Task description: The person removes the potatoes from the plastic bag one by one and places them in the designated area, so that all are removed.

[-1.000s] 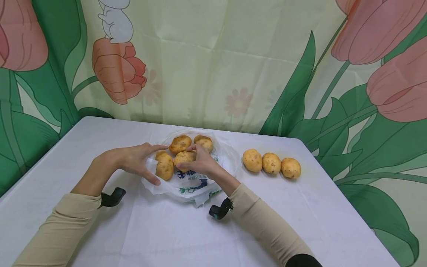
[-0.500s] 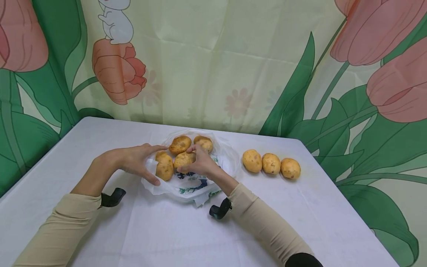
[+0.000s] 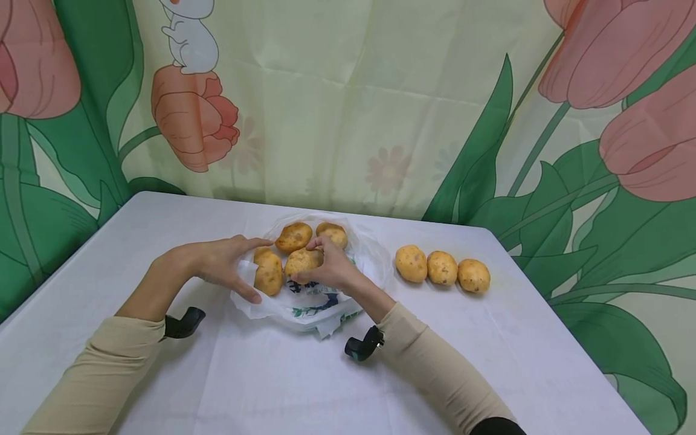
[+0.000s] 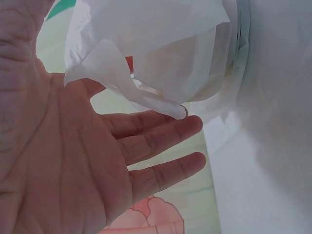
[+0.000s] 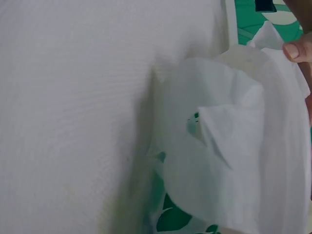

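A thin white plastic bag [image 3: 321,311] with green and blue print lies spread on the table, its mouth turned up. Inside sit several potatoes: one at the left [image 3: 267,279] and two farther back. My right hand [image 3: 334,266] grips another potato [image 3: 301,261] over the middle of the bag, thumb and fingers on opposite sides. My left hand [image 3: 220,263] is at the bag's left rim with thumb and fingers spread. In the left wrist view its fingers [image 4: 163,141] look fairly straight, and one touches the plastic. Only bag plastic [image 5: 214,146] and the left thumb show in the right wrist view.
Three more potatoes stand in a row right of the bag, the middle potato [image 3: 442,267] touching or nearly touching its neighbours. A white cloth [image 3: 261,380] covers the table. Behind the table's far edge hangs a curtain [image 3: 326,121] printed with tulips and a rabbit.
My right hand, with the potato in its grip, has shifted very slightly within the bag's mouth. The left hand and the other potatoes stay where they were.
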`<state>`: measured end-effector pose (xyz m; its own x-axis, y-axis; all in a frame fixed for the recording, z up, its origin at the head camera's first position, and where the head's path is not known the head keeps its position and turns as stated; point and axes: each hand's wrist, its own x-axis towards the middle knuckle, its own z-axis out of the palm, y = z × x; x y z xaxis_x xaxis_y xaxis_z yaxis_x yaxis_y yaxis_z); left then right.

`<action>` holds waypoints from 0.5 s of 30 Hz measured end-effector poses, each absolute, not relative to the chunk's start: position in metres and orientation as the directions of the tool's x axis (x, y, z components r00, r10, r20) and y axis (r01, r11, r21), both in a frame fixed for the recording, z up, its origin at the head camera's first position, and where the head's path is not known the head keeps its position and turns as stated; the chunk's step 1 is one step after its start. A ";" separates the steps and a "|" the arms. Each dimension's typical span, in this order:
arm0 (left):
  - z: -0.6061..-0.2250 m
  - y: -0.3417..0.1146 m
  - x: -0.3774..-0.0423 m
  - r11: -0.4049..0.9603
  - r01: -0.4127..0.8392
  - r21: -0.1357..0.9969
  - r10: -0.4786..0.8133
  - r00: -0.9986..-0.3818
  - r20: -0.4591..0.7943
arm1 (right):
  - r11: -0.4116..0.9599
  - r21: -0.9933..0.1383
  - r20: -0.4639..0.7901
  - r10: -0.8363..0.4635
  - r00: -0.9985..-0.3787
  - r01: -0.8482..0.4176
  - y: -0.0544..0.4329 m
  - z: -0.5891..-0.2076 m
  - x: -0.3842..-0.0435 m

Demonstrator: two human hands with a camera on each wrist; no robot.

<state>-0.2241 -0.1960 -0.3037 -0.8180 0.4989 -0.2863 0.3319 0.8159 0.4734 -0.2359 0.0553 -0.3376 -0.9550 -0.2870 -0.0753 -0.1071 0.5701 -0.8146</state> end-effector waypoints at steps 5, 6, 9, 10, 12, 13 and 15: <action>-0.304 -0.196 -0.224 0.814 0.336 0.474 0.502 -0.817 -0.283 | 0.555 -0.825 -0.082 -0.296 -0.952 -0.102 0.059 -0.332 -0.232; -0.304 -0.196 -0.224 0.814 0.336 0.474 0.502 -0.817 -0.283 | 0.552 -0.828 -0.085 -0.296 -0.951 -0.098 0.060 -0.331 -0.230; -0.304 -0.196 -0.224 0.815 0.333 0.475 0.501 -0.817 -0.286 | 0.546 -0.832 -0.081 -0.299 -0.951 -0.100 0.062 -0.328 -0.227; -0.304 -0.196 -0.224 0.815 0.332 0.474 0.500 -0.817 -0.287 | 0.543 -0.833 -0.079 -0.300 -0.951 -0.102 0.063 -0.328 -0.226; -0.304 -0.196 -0.224 0.815 0.333 0.473 0.500 -0.817 -0.287 | 0.544 -0.832 -0.071 -0.305 -0.950 -0.112 0.064 -0.327 -0.224; -0.304 -0.196 -0.224 0.814 0.335 0.474 0.502 -0.817 -0.284 | 0.543 -0.831 -0.065 -0.309 -0.949 -0.120 0.065 -0.326 -0.223; -0.303 -0.195 -0.224 0.812 0.338 0.476 0.504 -0.816 -0.281 | 0.539 -0.831 -0.055 -0.318 -0.947 -0.133 0.067 -0.326 -0.221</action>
<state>-0.2239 -0.1954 -0.3034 -0.8164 0.5043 -0.2812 0.3380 0.8122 0.4755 -0.2207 0.0675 -0.3256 -0.9466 -0.3178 -0.0552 -0.1326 0.5395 -0.8315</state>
